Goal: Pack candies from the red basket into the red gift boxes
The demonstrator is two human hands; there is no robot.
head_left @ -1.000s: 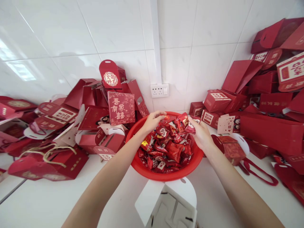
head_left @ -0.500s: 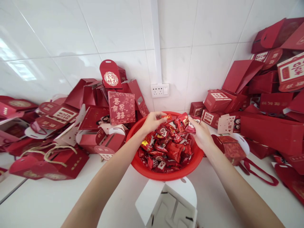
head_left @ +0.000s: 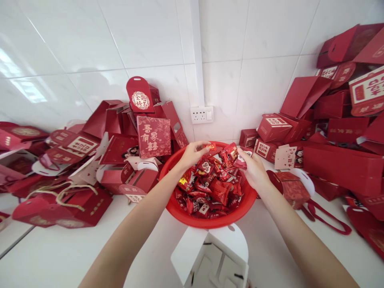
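The right hand (head_left: 254,170) grips red wrapped sweets (head_left: 232,156) above the red basket (head_left: 210,225) — the left hand (head_left: 192,154) is closed on a small red packet (head_left: 210,146) at its far side. The open white box (head_left: 216,260) stands nearer.

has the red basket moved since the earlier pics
No, the red basket sits in the same place below the wall socket as in both earlier pictures, with no visible shift either way.
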